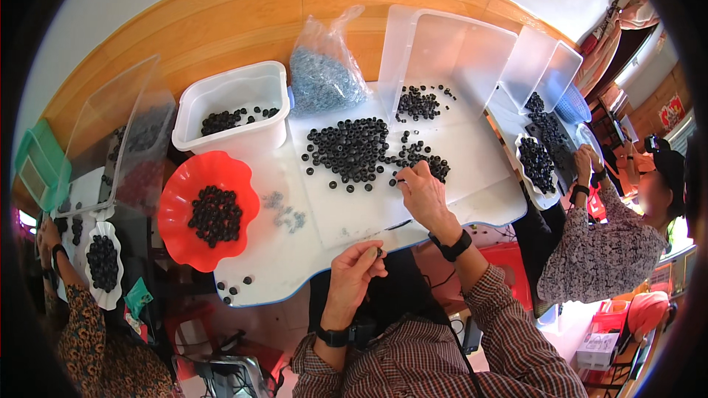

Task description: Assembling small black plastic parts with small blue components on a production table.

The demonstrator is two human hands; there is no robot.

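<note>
My left hand (pixel 352 280) is closed at the table's front edge, a small round black plastic part (pixel 380 253) pinched between thumb and fingertips. Over the right end of the piles, my right hand (pixel 425 195) has thumb and forefinger pinched at a black part, mostly hidden by the fingers. Just beyond it lies a small heap of black parts (pixel 435 166). To its left spreads a larger pile of round black parts with holes (pixel 350 144). Left of my hands, a red scalloped bowl (pixel 171 210) holds more black parts. Small clear pieces (pixel 284 210) lie scattered beside the bowl.
A white tub (pixel 276 129) with black parts and a clear bag of bluish pieces (pixel 324 77) stand at the back. A tipped translucent bin (pixel 457 51) spills parts. A few parts (pixel 234 290) sit near the front-left edge. Co-workers (pixel 601 239) sit on both sides.
</note>
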